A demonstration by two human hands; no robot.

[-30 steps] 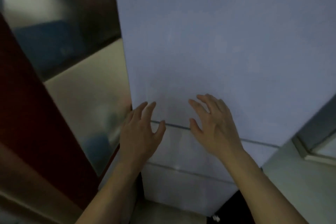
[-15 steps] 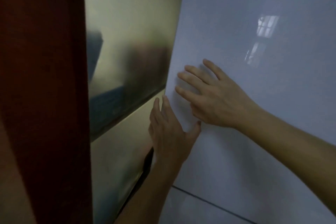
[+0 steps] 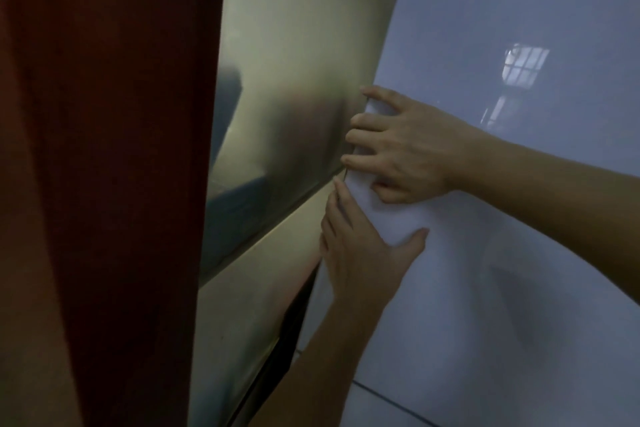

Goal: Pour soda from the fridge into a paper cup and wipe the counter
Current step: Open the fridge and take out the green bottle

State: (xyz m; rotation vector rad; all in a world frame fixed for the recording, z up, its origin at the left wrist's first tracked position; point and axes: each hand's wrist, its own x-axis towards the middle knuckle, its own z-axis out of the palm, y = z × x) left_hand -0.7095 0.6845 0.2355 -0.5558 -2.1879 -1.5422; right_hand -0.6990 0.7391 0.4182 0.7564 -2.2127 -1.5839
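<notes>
The white fridge door (image 3: pixel 491 270) fills the right half of the view, glossy, with a window reflected in it. My right hand (image 3: pixel 401 146) lies on its left edge, fingertips curled over that edge. Just below, my left hand (image 3: pixel 360 253) also holds the door's left edge, fingers behind it and thumb spread across the front. A seam low on the fridge marks a second door beneath. No soda, cup or cloth is in sight.
A shiny beige metal panel (image 3: pixel 287 80) stands right against the fridge's left side, with a dark narrow gap (image 3: pixel 294 315) between them lower down. A dark red wall or curtain (image 3: pixel 104 166) takes up the left of the view.
Both hands have slid left from the flat door front onto its left edge, the fingers now hooked round it. The view has swung up and left.
</notes>
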